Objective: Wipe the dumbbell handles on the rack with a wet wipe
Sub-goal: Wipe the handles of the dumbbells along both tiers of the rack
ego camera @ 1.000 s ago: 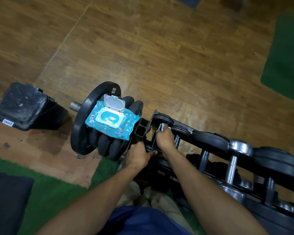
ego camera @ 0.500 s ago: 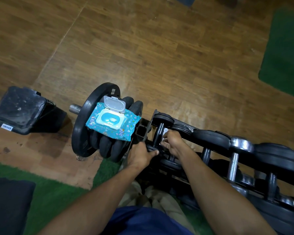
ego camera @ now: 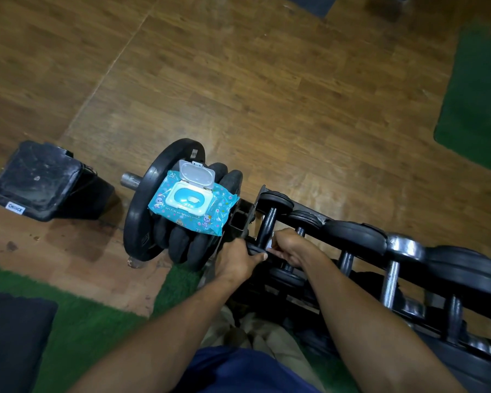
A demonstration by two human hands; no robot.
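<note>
A black dumbbell rack (ego camera: 360, 222) runs from centre to lower right, holding several dumbbells. My left hand (ego camera: 237, 258) grips the near weight end of the leftmost dumbbell. Its dark handle (ego camera: 265, 225) stands bare above my hands. My right hand (ego camera: 291, 245) holds a white wet wipe (ego camera: 269, 244) at the handle's lower end; only a sliver of the wipe shows between my fingers. A blue wet wipe pack (ego camera: 192, 205) with its white lid flipped open lies on stacked black weight plates (ego camera: 142, 214) left of the rack.
A black bin (ego camera: 40, 180) stands on the wooden floor at the left. Green mats (ego camera: 476, 109) lie at the far right and along the near left. A chrome-handled dumbbell (ego camera: 391, 279) sits further right on the rack.
My right hand slid with the wipe from the top of the leftmost handle down to its lower end, leaving the handle bare. My left hand kept its grip.
</note>
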